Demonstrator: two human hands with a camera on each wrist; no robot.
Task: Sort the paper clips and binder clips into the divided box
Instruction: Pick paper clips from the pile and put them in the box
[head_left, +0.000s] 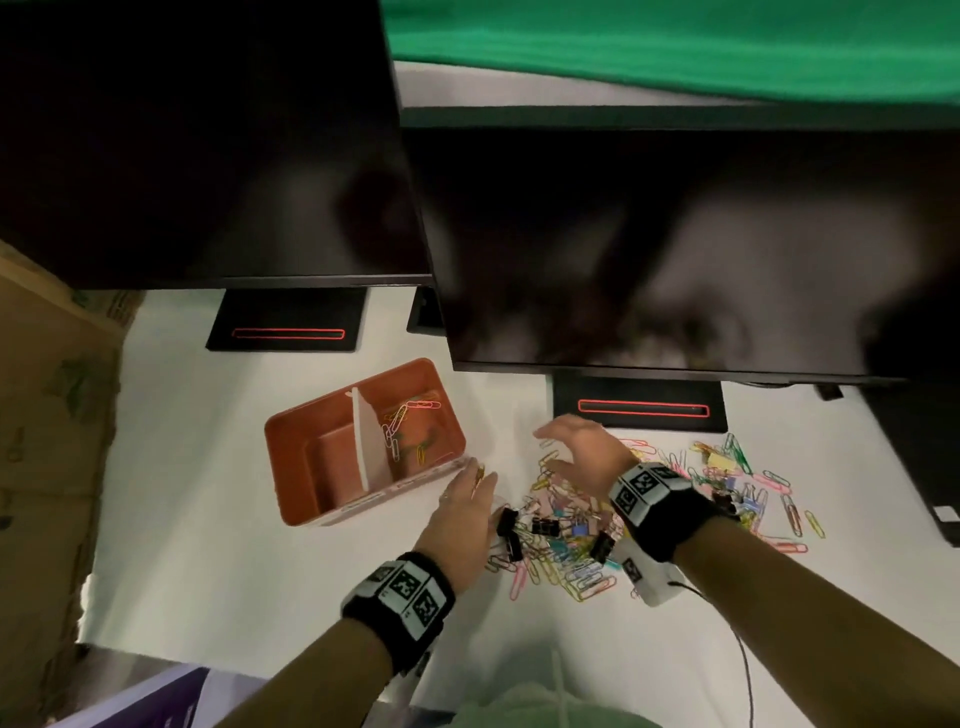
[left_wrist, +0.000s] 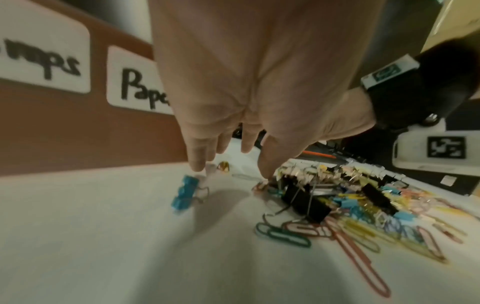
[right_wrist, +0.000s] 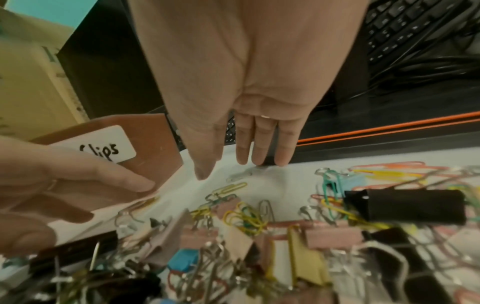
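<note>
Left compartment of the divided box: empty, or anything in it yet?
Empty, as far as the head view shows: the left compartment of the divided box shows only bare orange floor, while coloured paper clips lie right of the white divider.

Both forearms bare, no sleeves. Left wrist band (head_left: 399, 597): black strap w/ white panels, black square fiducial markers. Right wrist band (head_left: 655, 499): same black strap + marker panels, plus white cam housing (head_left: 649, 576) underneath w/ own marker; thin black cable (head_left: 737, 644) runs off it. Ring on left hand (head_left: 460, 512) finger; ring on right hand (right_wrist: 244, 86) too. Pale green garment (head_left: 540, 701) at chest.
</note>
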